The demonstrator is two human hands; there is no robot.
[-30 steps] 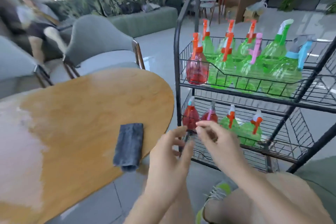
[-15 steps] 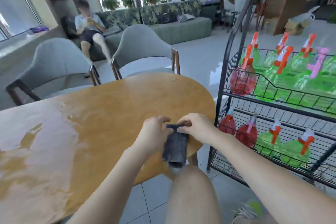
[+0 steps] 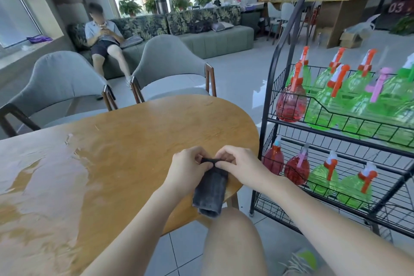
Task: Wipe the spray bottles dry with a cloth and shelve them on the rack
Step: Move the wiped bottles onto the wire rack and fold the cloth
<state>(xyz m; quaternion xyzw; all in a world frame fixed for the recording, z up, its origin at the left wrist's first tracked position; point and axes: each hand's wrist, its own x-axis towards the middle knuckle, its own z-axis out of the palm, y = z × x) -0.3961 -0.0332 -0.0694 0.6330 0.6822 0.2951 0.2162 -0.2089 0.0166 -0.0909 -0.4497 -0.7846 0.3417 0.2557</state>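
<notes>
A dark grey folded cloth (image 3: 210, 190) lies at the near right edge of the wooden table (image 3: 125, 141), overhanging it slightly. My left hand (image 3: 189, 169) and my right hand (image 3: 240, 166) both pinch its far end between thumb and fingers. To the right stands a black wire rack (image 3: 336, 123). Its upper shelf holds a red spray bottle (image 3: 290, 103) and several green ones (image 3: 356, 98). On the lower shelf stand two red bottles (image 3: 296, 169) and two green bottles (image 3: 354, 188). No bottle is on the table.
A wide wet patch (image 3: 40, 181) covers the table's left part. Two grey chairs (image 3: 170, 67) stand behind the table. A person (image 3: 103, 36) sits on a sofa further back. My bare knee (image 3: 233, 240) is under the cloth's near end.
My hands moved from in front of the rack's lower shelf to the cloth and took hold of its far end. My view swung left toward the table.
</notes>
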